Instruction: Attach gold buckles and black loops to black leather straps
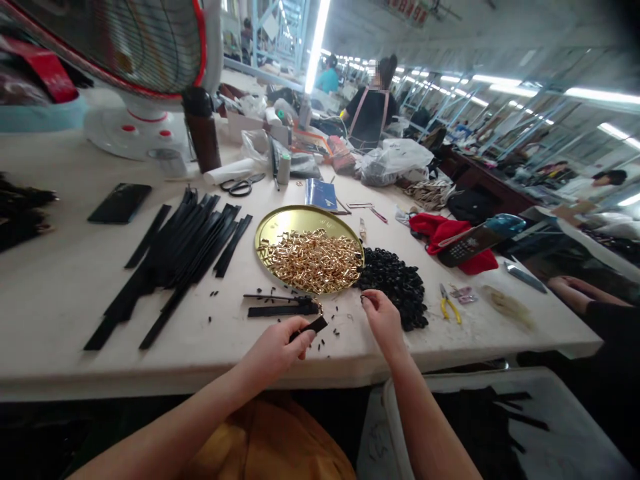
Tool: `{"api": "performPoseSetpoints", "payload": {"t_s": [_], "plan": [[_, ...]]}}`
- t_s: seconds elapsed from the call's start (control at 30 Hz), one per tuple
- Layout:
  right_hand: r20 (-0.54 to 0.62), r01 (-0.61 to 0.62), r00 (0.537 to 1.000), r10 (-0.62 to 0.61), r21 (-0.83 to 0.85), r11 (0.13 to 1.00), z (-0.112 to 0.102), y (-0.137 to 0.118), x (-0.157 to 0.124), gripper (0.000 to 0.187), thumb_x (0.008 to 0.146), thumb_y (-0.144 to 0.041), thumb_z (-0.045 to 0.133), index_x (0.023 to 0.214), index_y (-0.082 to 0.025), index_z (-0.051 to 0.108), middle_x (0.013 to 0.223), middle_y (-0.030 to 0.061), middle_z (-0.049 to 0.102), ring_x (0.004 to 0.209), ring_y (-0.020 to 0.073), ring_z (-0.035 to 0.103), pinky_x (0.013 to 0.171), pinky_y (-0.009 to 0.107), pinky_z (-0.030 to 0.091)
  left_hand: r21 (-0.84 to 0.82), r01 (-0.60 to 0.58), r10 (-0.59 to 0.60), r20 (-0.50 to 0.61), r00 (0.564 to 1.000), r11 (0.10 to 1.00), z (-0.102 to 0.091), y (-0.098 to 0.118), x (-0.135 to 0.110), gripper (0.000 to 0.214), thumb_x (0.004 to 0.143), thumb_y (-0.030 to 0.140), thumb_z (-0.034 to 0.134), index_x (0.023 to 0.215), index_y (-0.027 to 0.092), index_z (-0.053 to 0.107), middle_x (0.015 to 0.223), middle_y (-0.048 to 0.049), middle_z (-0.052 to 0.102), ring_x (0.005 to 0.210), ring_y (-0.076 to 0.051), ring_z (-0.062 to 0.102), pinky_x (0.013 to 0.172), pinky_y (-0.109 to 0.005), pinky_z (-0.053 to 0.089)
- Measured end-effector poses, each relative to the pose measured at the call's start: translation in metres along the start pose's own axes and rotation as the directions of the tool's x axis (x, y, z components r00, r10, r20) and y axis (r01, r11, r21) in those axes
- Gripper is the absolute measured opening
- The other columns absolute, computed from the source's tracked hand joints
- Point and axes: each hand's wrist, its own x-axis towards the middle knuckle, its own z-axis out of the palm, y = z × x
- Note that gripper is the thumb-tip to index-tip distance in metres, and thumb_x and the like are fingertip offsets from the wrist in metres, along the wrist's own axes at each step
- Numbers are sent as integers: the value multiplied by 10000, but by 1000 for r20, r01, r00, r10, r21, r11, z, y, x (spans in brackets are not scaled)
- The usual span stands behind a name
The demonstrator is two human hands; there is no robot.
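My left hand (290,340) is closed around a black strap (316,325), whose flat end sticks out past the fingers. My right hand (383,320) pinches at the left edge of a heap of small black loops (393,283); something tiny and dark shows at its fingertips, too small to make out. Between and beyond the hands lies a round gold tray (270,230) bearing a pile of gold metal buckles (315,260). Just past my left hand, finished-looking black straps (280,311) with gold hardware rest on the table.
Many long black strips (180,253) lie at left, near scissors (241,185) and a black wallet-like object (120,203). A fan (145,127) and brown bottle (201,130) stand behind. Yellow-handled pliers (450,307) lie right. Below the table edge is a bin (395,420). Another person's arm (575,293) rests at far right.
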Motion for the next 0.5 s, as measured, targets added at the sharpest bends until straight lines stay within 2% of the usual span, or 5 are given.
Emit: {"api": "performPoseSetpoints", "payload": {"t_s": [0.1, 0.17, 0.23, 0.37, 0.5], "plan": [[240, -235, 964, 111, 587, 775, 4, -31, -28, 236, 758, -362, 565, 930, -201, 566, 832, 35, 633, 669, 132, 583, 707, 340, 483, -15, -44, 43, -73, 996, 999, -1, 3, -4, 300, 824, 428, 392, 780, 165, 530, 567, 38, 516, 463, -79, 414, 452, -183, 319], [384, -386, 914, 127, 732, 562, 11, -52, -47, 258, 683, -357, 656, 886, -209, 595, 810, 14, 639, 619, 104, 574, 685, 318, 495, -18, -75, 73, -97, 993, 997, -1, 4, -5, 309, 830, 428, 381, 808, 164, 541, 569, 36, 521, 475, -83, 426, 467, -187, 327], [447, -456, 883, 142, 748, 483, 18, -68, -61, 261, 630, -333, 708, 844, -207, 628, 765, -3, 636, 579, 86, 562, 652, 290, 499, 20, -106, 107, -97, 989, 994, -1, 3, -8, 312, 829, 422, 383, 779, 160, 547, 572, 30, 525, 503, -90, 452, 492, -190, 335], [479, -488, 864, 152, 725, 487, 26, -80, -76, 279, 624, -335, 712, 866, -205, 663, 756, 5, 649, 593, 100, 575, 673, 305, 500, 163, -128, 147, -111, 983, 978, -4, -2, -18, 304, 823, 394, 396, 732, 161, 569, 580, 24, 536, 544, -103, 479, 529, -197, 336], [437, -394, 895, 91, 678, 620, 25, -78, -83, 317, 685, -363, 660, 969, -223, 654, 891, 32, 664, 669, 123, 584, 724, 335, 482, 241, -141, 172, -114, 978, 960, -9, -3, -28, 303, 824, 369, 390, 750, 167, 603, 592, 19, 547, 551, -108, 471, 514, -197, 319]]}}
